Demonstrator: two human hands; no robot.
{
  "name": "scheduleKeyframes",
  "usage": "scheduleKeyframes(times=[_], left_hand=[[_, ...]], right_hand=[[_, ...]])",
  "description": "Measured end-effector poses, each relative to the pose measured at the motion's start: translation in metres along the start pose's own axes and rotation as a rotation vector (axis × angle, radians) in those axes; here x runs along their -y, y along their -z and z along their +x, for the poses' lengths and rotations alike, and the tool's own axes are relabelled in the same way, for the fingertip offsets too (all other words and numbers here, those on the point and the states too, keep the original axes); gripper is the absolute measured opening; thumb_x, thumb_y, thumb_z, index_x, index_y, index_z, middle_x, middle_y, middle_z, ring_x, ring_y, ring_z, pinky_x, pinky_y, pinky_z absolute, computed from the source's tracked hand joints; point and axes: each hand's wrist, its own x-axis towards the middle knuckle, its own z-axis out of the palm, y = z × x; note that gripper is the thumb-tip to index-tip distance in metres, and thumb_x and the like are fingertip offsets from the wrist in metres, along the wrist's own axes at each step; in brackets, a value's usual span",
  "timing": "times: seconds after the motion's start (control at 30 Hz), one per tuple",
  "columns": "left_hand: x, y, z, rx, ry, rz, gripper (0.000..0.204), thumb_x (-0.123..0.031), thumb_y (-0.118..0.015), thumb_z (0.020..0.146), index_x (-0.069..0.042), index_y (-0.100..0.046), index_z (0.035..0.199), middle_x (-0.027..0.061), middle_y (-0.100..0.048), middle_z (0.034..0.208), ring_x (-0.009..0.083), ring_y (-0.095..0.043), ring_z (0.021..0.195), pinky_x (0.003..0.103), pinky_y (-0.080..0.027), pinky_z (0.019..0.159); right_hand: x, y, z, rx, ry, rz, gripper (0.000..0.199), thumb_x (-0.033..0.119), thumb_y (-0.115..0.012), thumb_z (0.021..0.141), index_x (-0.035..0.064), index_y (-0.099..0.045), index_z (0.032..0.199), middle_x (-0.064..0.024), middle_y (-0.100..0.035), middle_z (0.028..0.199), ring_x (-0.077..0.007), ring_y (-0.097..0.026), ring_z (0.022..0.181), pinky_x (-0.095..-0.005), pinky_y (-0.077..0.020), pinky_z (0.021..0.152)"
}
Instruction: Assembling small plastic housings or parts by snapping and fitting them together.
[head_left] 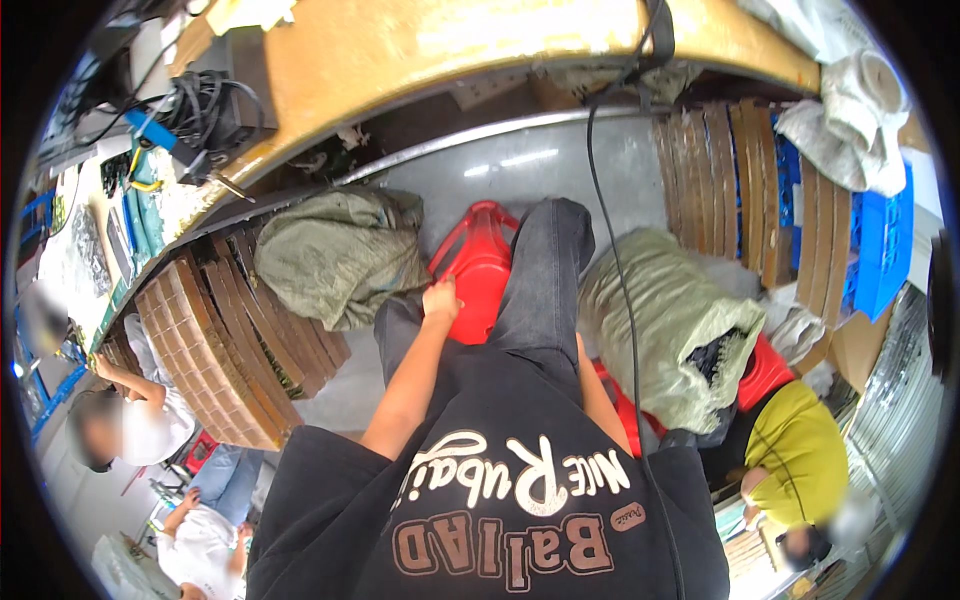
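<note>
My left hand [441, 299] is closed on the side edge of a red plastic stool [480, 270], which sits between my legs, its legs pointing away from me. Along my right thigh runs my right forearm [603, 398]; the hand at its end is hidden by my leg. Close to my left hand lies a slumped grey-green woven sack [340, 255]. Beside my right leg is a fuller light-green woven sack [660, 320], its mouth gaping to show dark contents.
A yellow-topped workbench [420, 50] spans the far side. A black cable [612, 240] hangs from it across me. Brown slatted stacks [215, 350] stand left; others [720, 180] stand right beside blue crates [885, 240]. People work behind at left and at right.
</note>
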Motion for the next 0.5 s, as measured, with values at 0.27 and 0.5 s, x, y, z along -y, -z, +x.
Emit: scheduleKeyframes(times=[0.27,0.5], left_hand=[[-0.014,0.02,0.028,-0.163,-0.074,-0.085,0.038,-0.017,-0.074,0.056,-0.009,-0.057,0.089,0.0145,-0.063,0.08,0.0289,-0.062,0.078,0.038,-0.05,0.069],[-0.012,0.018,0.033,-0.147,-0.082,-0.049,0.013,-0.012,-0.051,0.076,-0.011,-0.063,0.082,0.0124,-0.061,0.091,0.0267,-0.06,0.087,0.038,-0.049,0.073]], right_hand=[[0.111,0.019,0.049,0.055,0.35,-0.147,0.022,0.017,-0.053,0.076,0.0008,-0.055,0.091,-0.0139,-0.055,0.072,-0.0232,-0.057,0.065,-0.0376,-0.046,0.053],[0.276,-0.006,0.1,0.181,0.731,-0.287,0.021,0.017,-0.052,0.077,0.0006,-0.055,0.09,-0.0137,-0.055,0.072,-0.0228,-0.057,0.065,-0.0371,-0.0458,0.052]])
